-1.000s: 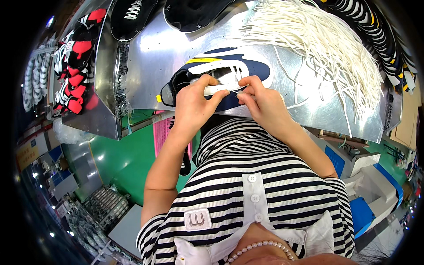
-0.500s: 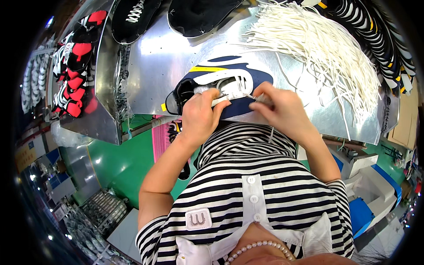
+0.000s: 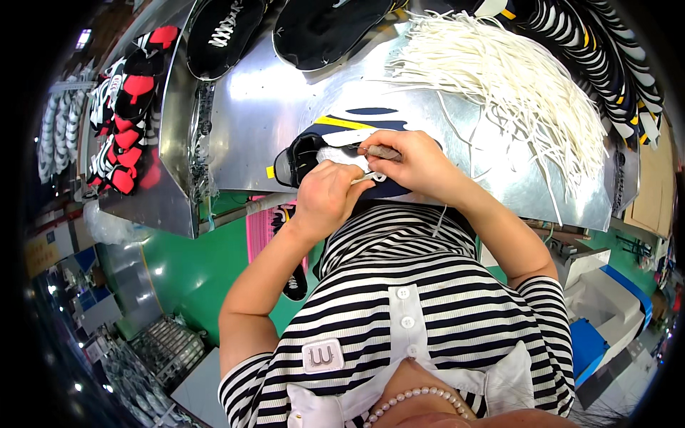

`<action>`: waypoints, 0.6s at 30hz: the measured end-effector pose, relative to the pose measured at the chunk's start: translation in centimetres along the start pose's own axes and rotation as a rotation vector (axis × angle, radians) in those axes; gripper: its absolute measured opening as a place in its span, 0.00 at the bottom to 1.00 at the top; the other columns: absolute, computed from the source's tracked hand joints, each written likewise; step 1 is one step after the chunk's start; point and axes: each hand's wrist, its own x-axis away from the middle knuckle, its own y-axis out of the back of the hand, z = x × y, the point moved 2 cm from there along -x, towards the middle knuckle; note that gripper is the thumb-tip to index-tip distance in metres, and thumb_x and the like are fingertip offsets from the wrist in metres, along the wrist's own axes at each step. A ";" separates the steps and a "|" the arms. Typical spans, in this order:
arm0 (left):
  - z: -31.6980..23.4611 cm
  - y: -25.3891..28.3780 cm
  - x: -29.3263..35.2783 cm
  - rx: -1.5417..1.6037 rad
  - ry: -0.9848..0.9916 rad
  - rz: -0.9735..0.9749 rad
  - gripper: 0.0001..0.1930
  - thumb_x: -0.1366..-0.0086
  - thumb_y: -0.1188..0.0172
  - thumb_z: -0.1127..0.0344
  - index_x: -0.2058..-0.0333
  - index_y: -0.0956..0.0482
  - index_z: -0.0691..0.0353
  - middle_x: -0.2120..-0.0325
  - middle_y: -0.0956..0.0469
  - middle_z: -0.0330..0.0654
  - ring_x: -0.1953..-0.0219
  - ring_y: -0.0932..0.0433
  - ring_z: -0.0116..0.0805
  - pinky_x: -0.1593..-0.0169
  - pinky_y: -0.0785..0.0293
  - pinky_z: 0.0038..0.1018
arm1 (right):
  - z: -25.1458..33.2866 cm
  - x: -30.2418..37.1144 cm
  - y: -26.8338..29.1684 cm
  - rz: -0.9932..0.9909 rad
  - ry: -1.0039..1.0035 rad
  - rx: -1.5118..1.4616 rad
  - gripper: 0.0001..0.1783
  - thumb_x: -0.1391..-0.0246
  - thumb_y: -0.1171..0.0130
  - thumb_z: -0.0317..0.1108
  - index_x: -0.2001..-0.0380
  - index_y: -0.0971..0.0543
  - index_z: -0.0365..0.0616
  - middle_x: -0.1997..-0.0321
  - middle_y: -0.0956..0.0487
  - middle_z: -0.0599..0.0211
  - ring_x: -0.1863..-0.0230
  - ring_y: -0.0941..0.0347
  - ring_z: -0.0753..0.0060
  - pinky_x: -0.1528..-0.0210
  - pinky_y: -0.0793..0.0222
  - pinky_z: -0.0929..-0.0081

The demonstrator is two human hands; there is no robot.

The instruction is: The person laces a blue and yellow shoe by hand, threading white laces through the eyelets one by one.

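Note:
A navy and white shoe upper (image 3: 389, 190) with a yellow stripe lies on its side on the metal table, its black-lined heel opening to the left. My left hand (image 3: 327, 194) is closed on the near edge of its throat, thumb and fingers pinching there. In the fist of my right hand (image 3: 417, 165) is a small tool with a brown wrapped handle (image 3: 384, 152), held over the lacing area. Fingers hide its working end. A loop of white lace (image 3: 378, 177) shows by the eyelets, and a lace end (image 3: 440, 220) hangs below my right wrist.
A large heap of white laces (image 3: 499, 85) covers the table's right side. Two black shoe uppers (image 3: 325, 36) lie at the far edge. Stacked navy and white uppers (image 3: 606, 64) stand far right; red, black and white ones (image 3: 128, 135) are left. The metal table's (image 3: 246, 135) near edge borders my body.
My right hand has moved left over the shoe's throat, and the brown-handled tool now shows in it; before, its fingers pinched the lace. My left hand stays at the near edge.

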 end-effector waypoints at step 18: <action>0.3 0.8 -0.5 0.318 0.480 0.165 0.41 0.43 0.29 0.55 0.42 0.46 0.66 0.67 0.19 0.51 0.65 0.18 0.51 0.63 0.23 0.38 | -0.1 -1.5 0.7 -0.261 -0.130 -0.643 0.09 0.46 0.35 0.26 0.61 0.18 0.40 0.64 0.18 0.72 0.62 0.24 0.84 0.57 0.28 0.84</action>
